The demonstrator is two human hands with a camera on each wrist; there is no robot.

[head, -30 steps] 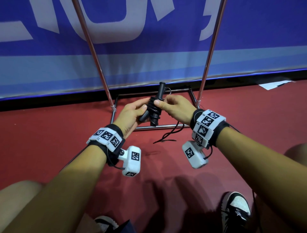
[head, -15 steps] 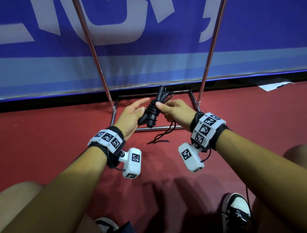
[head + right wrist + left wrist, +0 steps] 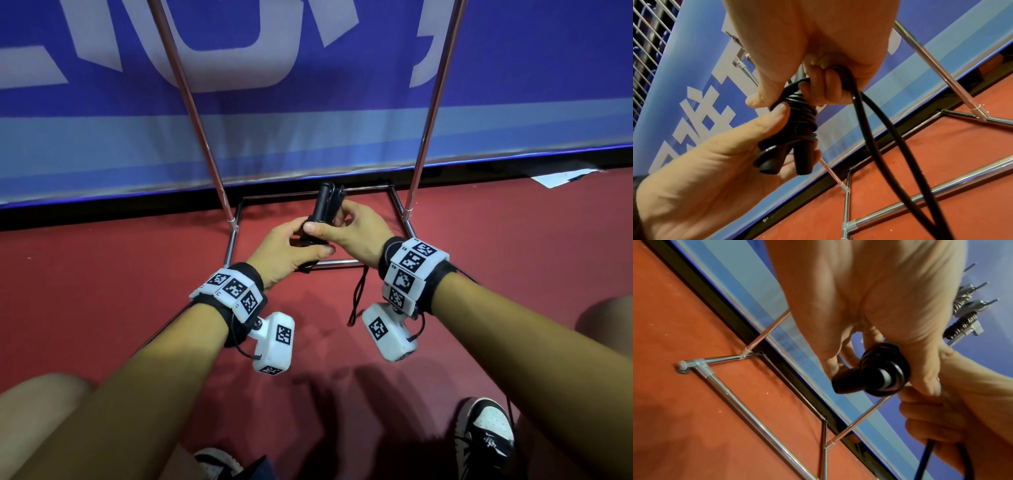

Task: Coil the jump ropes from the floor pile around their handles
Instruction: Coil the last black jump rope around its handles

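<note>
Your left hand (image 3: 291, 251) gripped the lower end of the paired black handles (image 3: 323, 205), fingers curled round them, at the centre of the head view. Your right hand (image 3: 349, 231) was closed over the wound section, thumb pressed on the coils and the free rope (image 3: 875, 146) pinched through its curled fingers.

Against the frame half a second before, your right hand had come up and over the bundle, the handles had swung from a lean to the right to near upright, and the slack had drawn in: it now hung as a short doubled tail (image 3: 358, 294) below your right wrist, no longer spread toward the lower centre of the frame. My judgement is that another turn had gone on and this rope was close to finished, with only the tail left to wind or tuck.

The handles were smooth, matt black cylinders, slightly flared at the butt ends, as the left wrist view showed. The rope was a glossy, round black cord, looking like plastic or rubber, lying in tight stacked turns (image 3: 803, 113); it looked springy enough to unwind if released. A chrome tube frame (image 3: 337, 263) stood on the matt red floor (image 3: 102, 291), below a blue banner (image 3: 308, 137) across the upper frame. No floor pile was in view
</note>
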